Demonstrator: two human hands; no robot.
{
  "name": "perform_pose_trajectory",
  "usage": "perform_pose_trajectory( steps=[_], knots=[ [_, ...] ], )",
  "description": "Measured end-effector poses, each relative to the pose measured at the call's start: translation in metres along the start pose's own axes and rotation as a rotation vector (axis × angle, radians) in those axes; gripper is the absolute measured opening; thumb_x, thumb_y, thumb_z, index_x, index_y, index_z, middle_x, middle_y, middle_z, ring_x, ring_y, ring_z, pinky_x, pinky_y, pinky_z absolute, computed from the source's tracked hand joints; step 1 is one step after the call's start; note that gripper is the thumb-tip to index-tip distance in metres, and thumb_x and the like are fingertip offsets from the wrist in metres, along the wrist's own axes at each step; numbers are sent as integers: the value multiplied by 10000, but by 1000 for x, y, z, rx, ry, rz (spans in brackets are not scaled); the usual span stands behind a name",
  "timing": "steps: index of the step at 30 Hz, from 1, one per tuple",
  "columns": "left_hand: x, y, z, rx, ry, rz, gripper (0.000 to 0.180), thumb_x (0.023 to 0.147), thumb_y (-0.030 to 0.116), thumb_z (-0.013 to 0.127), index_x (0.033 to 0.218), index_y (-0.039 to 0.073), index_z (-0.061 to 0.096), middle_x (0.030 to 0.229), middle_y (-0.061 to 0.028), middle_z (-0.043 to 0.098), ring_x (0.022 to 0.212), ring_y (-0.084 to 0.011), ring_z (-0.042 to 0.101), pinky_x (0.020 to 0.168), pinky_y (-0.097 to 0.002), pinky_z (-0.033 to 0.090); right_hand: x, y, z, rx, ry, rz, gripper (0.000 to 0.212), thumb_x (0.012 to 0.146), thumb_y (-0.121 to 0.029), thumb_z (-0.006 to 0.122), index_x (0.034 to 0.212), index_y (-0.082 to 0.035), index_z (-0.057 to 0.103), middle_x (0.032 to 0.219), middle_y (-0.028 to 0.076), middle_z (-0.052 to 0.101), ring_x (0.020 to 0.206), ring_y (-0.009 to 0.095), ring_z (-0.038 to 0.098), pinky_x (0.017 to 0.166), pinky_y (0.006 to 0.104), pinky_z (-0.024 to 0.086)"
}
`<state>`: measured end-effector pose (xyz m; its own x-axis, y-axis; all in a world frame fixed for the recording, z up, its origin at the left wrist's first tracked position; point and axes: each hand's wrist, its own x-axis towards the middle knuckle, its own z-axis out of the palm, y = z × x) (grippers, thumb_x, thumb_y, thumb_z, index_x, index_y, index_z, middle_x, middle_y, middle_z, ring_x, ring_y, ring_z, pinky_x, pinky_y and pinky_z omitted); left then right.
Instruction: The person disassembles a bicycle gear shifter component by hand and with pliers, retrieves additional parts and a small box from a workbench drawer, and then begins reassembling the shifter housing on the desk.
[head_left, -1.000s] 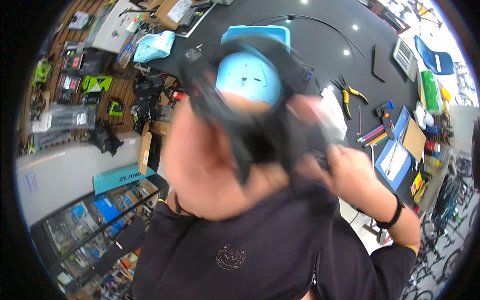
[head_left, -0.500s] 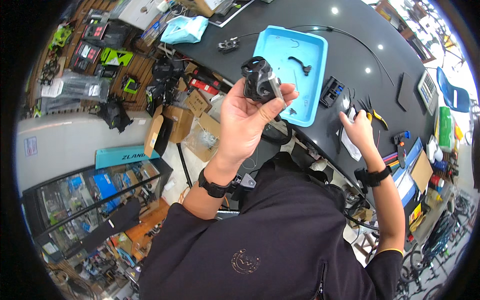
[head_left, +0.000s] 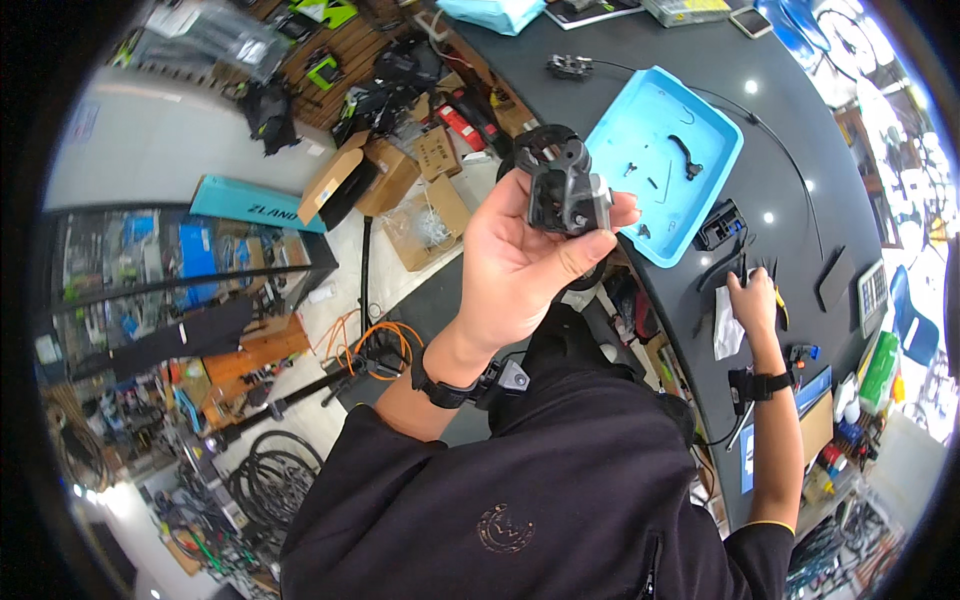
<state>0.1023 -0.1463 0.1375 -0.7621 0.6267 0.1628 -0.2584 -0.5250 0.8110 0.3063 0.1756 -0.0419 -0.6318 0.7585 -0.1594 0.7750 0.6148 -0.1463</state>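
Note:
My left hand (head_left: pixel 515 265) is raised in front of my chest, fingers wrapped round a black and silver bicycle part (head_left: pixel 565 190) that looks like a derailleur. Out over the dark tabletop, my right hand (head_left: pixel 755 305) is closed at the fingertips beside the yellow-handled pliers (head_left: pixel 781 306). What it pinches, if anything, is too small to tell. A white cloth or paper (head_left: pixel 727 325) lies just left of that hand. Beyond it sits a black case with blue inside (head_left: pixel 722 225). The light-blue tray (head_left: pixel 655 105) holds a black lever (head_left: pixel 686 158) and several small metal pieces.
A black cable (head_left: pixel 775 135) runs behind the tray from a small metal part (head_left: pixel 570 66). To the right are a flat black piece (head_left: pixel 835 278), a calculator (head_left: pixel 872 297) and a green pack (head_left: pixel 880 372). Open cardboard boxes (head_left: pixel 385 180) stand on the left, below the table.
The view has swung, shifting the table right and down. My left hand has turned the bicycle part to show another side. My right hand's fingers have drawn together near the pliers.

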Motion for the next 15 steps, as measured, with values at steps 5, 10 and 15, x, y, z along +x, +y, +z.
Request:
perform_pose_trajectory(
  steps=[5,10,15],
  knots=[
    [-66,18,25,302,141,161,367,880,-94,656,1197,-22,486,1160,-179,667,1107,-243,660,983,-356,522,-27,-14,-61,260,24,-202,327,870,-261,683,853,52,589,816,187,652,768,343,635,719,418,493],
    [-158,29,64,843,420,359,278,783,8,772,975,-24,575,872,-150,738,846,-179,734,746,-282,543,-87,-21,-104,488,-56,-388,197,912,-132,632,840,38,565,693,100,601,621,154,559,596,302,450],
    [-259,48,90,1047,491,378,357,736,-11,769,1050,7,601,901,-131,736,832,-243,741,736,-284,544,-160,-28,-100,582,-178,-719,203,936,-113,621,834,41,538,660,103,550,567,156,462,565,311,416]
  ],
)
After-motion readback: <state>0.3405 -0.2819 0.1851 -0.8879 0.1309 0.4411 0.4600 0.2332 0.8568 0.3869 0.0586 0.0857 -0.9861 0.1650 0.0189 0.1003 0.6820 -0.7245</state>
